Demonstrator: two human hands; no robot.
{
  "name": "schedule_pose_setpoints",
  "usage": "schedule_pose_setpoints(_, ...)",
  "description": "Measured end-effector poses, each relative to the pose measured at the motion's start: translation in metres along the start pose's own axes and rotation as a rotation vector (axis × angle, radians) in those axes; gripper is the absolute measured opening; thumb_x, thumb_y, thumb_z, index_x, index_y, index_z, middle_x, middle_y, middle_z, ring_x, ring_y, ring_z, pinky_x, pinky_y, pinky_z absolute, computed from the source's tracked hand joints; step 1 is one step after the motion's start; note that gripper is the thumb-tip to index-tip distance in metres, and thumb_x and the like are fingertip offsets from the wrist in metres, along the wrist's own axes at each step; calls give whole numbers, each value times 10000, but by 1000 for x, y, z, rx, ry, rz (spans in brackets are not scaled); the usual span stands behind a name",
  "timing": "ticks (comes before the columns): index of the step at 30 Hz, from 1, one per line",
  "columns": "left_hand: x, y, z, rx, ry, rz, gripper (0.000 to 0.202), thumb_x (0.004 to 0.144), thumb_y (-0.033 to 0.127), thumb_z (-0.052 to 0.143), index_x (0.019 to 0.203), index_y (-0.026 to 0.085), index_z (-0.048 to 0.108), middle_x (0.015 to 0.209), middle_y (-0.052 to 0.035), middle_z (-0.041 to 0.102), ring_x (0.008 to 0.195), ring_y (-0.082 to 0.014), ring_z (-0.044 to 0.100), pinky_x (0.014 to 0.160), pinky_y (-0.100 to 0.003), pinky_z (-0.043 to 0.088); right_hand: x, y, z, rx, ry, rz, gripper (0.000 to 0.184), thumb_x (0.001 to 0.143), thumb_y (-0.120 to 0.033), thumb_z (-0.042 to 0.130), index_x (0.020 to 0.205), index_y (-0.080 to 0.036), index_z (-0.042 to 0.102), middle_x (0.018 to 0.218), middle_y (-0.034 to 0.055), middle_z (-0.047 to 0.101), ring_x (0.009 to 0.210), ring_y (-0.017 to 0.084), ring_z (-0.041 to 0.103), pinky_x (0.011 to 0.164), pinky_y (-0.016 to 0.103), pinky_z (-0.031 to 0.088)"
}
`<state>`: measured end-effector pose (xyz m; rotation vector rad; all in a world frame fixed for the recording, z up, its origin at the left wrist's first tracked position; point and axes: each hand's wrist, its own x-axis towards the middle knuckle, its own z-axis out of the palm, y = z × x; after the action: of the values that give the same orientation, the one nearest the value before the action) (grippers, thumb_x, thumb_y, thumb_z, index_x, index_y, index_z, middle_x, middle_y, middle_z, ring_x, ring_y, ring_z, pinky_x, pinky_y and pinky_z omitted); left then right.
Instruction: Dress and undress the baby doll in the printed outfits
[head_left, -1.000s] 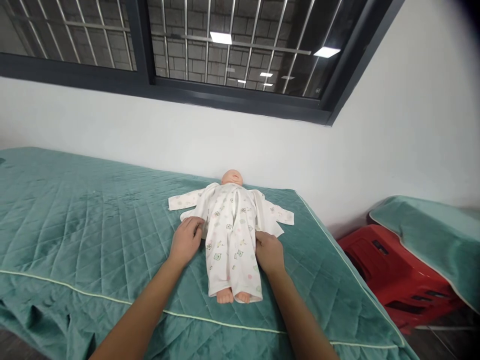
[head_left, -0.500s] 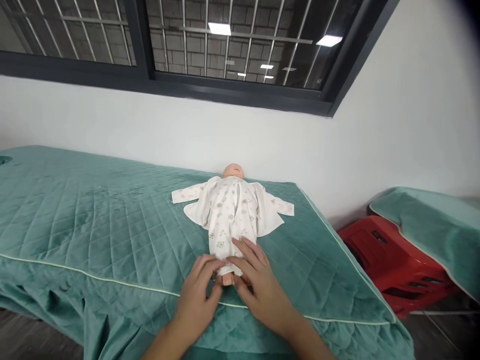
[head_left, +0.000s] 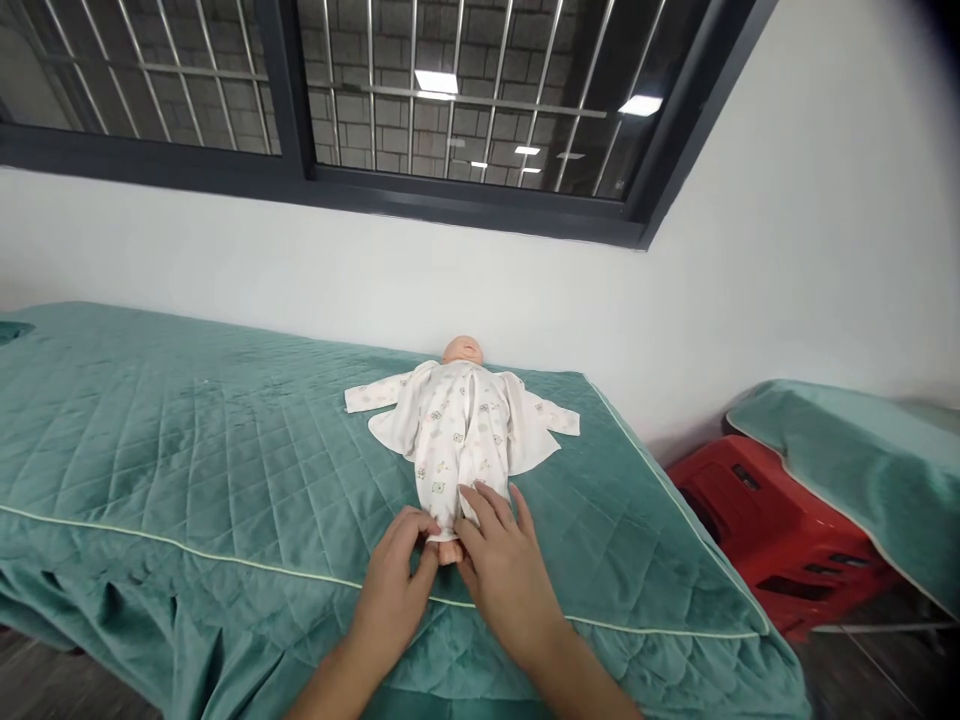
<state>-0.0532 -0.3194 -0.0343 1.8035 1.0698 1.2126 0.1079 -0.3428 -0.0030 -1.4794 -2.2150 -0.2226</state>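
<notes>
A baby doll [head_left: 463, 349] lies on its back on the green bed cover, head toward the wall. It has on a white printed baby jacket [head_left: 536, 455], spread out at both sides, and white printed baby trousers [head_left: 439, 470]. Its feet [head_left: 450, 552] stick out below the trouser hem. With thumb and finger, my left hand [head_left: 395, 585] pinches the hem at the left. On the right, my right hand [head_left: 510, 575] has thumb and index finger closed at the hem, while its other fingers rest over the lower trouser leg. The fingers partly hide the cuffs.
The quilted green bed cover [head_left: 225, 450] has a piped front edge close to my wrists. Behind it rise a white wall and a barred window [head_left: 465, 210]. At the right stand red plastic stools [head_left: 780, 540] beside another green-covered bed [head_left: 862, 440].
My fingers have closed in on the trouser hem, the left hand now pinching it. My right hand has drawn in and its fingers have shifted lower. The view has tilted slightly.
</notes>
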Motion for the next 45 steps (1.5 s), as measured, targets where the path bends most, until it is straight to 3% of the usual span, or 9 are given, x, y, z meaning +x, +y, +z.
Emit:
schedule_pose_setpoints(7,-8,12,-14,-87,83,-41,148,920,326,497,863,231,595,886,-40,620,883,-201,603,781,-310,504,5,-5,-30,82,64,-70,158,885,-139,532,968,-241,619,1313,56,611,1291,248,478,1169,572,205)
schedule_pose_setpoints(12,-24,-4,-11,6,62,-67,116,901,264,484,893,234,595,939,-49,637,895,-210,606,738,-312,511,-2,-10,-28,64,29,-186,128,895,-136,523,960,-212,604,1292,77,623,1297,231,484,1191,546,191)
schedule_pose_setpoints(15,-23,-17,-15,46,-2,-48,133,888,237,474,936,231,597,969,-61,644,922,-223,608,808,-358,510,-7,-7,-25,94,32,-181,122,909,-136,515,937,-221,598,1267,68,635,1257,214,522,1183,530,232)
schedule_pose_setpoints(18,-7,-34,-29,109,11,-29,157,883,211,453,955,224,592,979,-66,646,929,-226,606,843,-382,499,-8,13,-26,169,89,-82,149,912,-135,502,973,-234,595,1235,65,639,1194,206,560,1138,499,327)
schedule_pose_setpoints(22,32,-58,-43,348,91,82,249,860,151,424,1027,206,600,1064,-87,650,1040,-251,576,926,-425,471,-2,64,-16,177,205,110,329,884,-65,422,1128,-217,583,1257,104,609,1188,227,551,1014,430,459)
schedule_pose_setpoints(27,80,-73,-36,712,11,248,505,792,83,457,1269,219,551,1362,-92,563,1334,-307,414,1066,-501,365,15,112,11,3,28,104,503,781,38,391,1204,-156,584,1239,114,612,1156,235,524,1021,406,415)
schedule_pose_setpoints(35,127,-80,-33,885,-69,296,405,795,53,443,1088,229,661,1375,-83,560,1379,-308,375,1073,-527,342,39,118,24,-187,-82,95,201,894,-90,469,942,-174,645,1007,76,653,933,214,524,863,338,370)
schedule_pose_setpoints(41,122,-80,-37,826,-17,325,260,818,106,465,905,229,676,1311,-74,599,1314,-296,437,1008,-480,407,25,120,16,-225,-71,92,194,866,-85,478,889,-191,638,920,59,647,903,214,513,836,339,343)
schedule_pose_setpoints(45,121,-83,-41,617,2,311,204,780,123,495,820,231,664,1287,-47,610,1270,-274,472,1024,-470,407,16,121,15,-119,-60,128,268,811,-35,453,899,-203,642,926,48,656,922,204,541,869,337,356)
